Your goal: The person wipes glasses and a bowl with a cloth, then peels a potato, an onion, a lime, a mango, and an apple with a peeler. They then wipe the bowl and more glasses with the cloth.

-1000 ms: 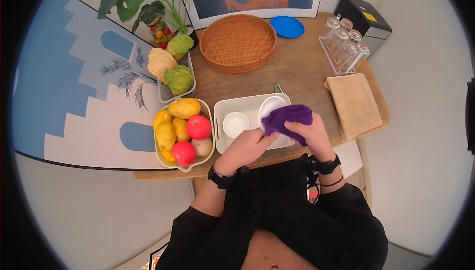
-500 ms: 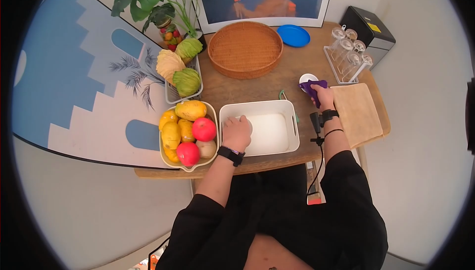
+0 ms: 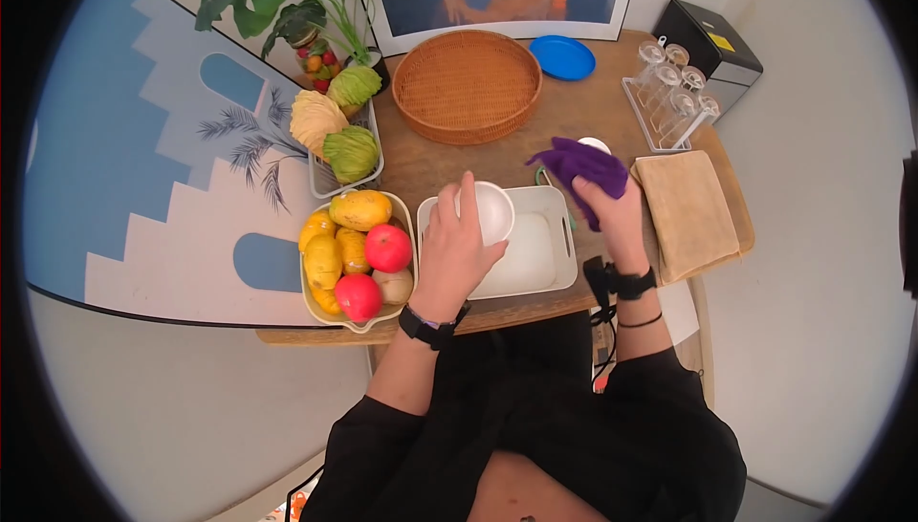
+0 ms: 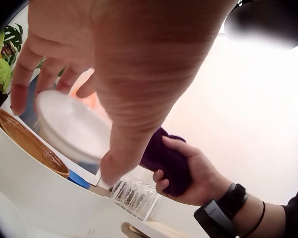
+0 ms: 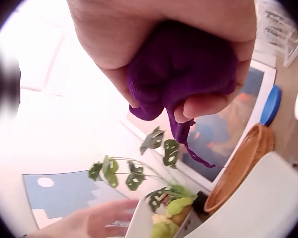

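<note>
Over the left part of a white rectangular tub [image 3: 528, 259], my left hand [image 3: 453, 252] grips a small white bowl [image 3: 495, 213] by its sides, between thumb and fingers. The left wrist view has that bowl [image 4: 72, 124] tilted, its rim at the thumb. A bunched purple cloth [image 3: 591, 170] is in my right hand [image 3: 617, 216], to the right of the tub. Up close in the right wrist view, fingers curl round the cloth [image 5: 184, 69] and a loose end hangs down. A second white bowl [image 3: 595, 144] stands on the table, partly hidden behind the cloth.
Left of the tub is a basket of fruit [image 3: 325, 259], with cabbages [image 3: 350, 153] in a bin behind it. A round wicker tray [image 3: 467, 87] and blue plate [image 3: 562, 58] lie at the back. Upturned glasses [image 3: 669, 101] and a folded tan cloth [image 3: 693, 202] are at right.
One bowl went from the hands to the table at right. My left hand then reached into the tub and lifted the other bowl; my right hand came back leftward with the cloth.
</note>
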The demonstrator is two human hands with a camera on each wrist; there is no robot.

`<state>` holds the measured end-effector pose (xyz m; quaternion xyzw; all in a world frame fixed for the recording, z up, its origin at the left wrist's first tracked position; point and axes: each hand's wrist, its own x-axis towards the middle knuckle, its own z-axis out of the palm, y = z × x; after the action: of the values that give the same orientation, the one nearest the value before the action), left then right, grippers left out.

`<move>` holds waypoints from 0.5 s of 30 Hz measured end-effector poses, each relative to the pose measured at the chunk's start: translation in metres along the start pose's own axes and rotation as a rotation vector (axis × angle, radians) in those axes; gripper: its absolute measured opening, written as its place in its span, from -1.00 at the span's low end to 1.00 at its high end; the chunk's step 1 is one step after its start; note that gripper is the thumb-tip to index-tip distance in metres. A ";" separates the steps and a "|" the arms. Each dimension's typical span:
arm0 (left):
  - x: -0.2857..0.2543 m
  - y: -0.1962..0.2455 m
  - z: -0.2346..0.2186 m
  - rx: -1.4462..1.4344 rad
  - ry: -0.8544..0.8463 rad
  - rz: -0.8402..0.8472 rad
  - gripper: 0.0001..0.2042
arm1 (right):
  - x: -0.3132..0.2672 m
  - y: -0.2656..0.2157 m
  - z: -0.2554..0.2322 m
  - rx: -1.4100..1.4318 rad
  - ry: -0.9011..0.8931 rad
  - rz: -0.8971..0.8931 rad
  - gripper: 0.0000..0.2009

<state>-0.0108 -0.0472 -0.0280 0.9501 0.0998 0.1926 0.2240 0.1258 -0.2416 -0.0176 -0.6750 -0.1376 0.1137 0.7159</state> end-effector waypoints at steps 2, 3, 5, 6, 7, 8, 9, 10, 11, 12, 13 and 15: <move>0.001 0.014 -0.007 -0.066 0.099 0.052 -0.01 | -0.020 -0.007 0.020 0.126 -0.099 -0.047 -0.48; 0.001 0.019 -0.007 -0.130 0.199 0.101 -0.03 | -0.028 -0.011 0.028 0.190 -0.141 -0.040 -0.43; 0.000 0.025 -0.003 -0.140 0.247 0.164 -0.03 | -0.040 -0.001 0.038 0.130 -0.229 -0.036 -0.38; -0.002 0.026 -0.002 -0.148 0.294 0.226 -0.04 | -0.044 0.002 0.043 0.071 -0.233 -0.017 -0.35; -0.004 0.024 -0.002 -0.147 0.294 0.224 -0.04 | -0.046 0.002 0.043 0.072 -0.235 -0.015 -0.35; -0.005 0.020 -0.002 -0.145 0.298 0.239 -0.04 | -0.047 0.000 0.042 0.068 -0.241 -0.029 -0.33; -0.005 0.017 -0.002 -0.144 0.302 0.254 -0.05 | -0.047 -0.002 0.041 0.065 -0.248 -0.043 -0.30; -0.005 0.014 -0.001 -0.144 0.301 0.254 -0.05 | -0.049 -0.005 0.039 0.066 -0.247 -0.042 -0.30; -0.005 0.012 0.000 -0.139 0.321 0.204 -0.05 | -0.051 -0.009 0.038 0.050 -0.247 -0.076 -0.26; -0.005 0.011 0.000 -0.133 0.342 0.153 -0.06 | -0.051 -0.011 0.037 0.033 -0.247 -0.110 -0.22; -0.006 0.012 -0.001 -0.134 0.342 0.155 -0.06 | -0.051 -0.010 0.036 0.032 -0.246 -0.111 -0.22; -0.007 0.016 -0.005 -0.119 0.339 0.192 -0.08 | -0.051 -0.007 0.034 0.021 -0.379 -0.177 -0.15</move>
<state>-0.0178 -0.0613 -0.0191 0.8943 0.0337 0.3758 0.2404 0.0656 -0.2279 -0.0108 -0.6193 -0.3273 0.1768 0.6914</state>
